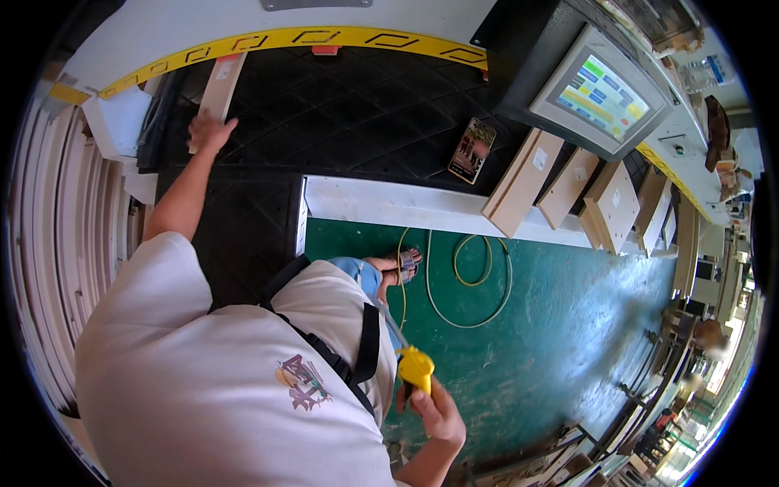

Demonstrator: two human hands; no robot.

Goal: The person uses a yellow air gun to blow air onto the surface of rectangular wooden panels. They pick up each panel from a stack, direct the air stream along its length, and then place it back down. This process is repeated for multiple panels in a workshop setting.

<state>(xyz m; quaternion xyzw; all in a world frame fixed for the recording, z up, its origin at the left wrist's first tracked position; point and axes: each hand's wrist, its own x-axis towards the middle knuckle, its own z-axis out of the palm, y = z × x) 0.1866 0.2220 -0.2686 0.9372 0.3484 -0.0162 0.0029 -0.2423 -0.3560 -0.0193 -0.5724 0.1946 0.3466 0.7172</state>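
Note:
At the far left, my left hand (211,134) lies over the near end of a narrow pale wooden board (219,89), its thumb spread out to the right. The board lies on the black machine bed (357,114), its far end at a red block below the yellow strip. My right hand (440,414) is low in front of my body, closed around a yellow air blow gun (415,368). A thin grey nozzle points from the gun up and left, past my belly. The fingers' undersides are partly hidden.
A phone (472,151) and several wooden panels (613,203) lie along the bed's right part, below a control screen (604,93). A coiled hose (454,325) lies on the green floor (535,308). Long pale boards (65,219) are stacked at the left.

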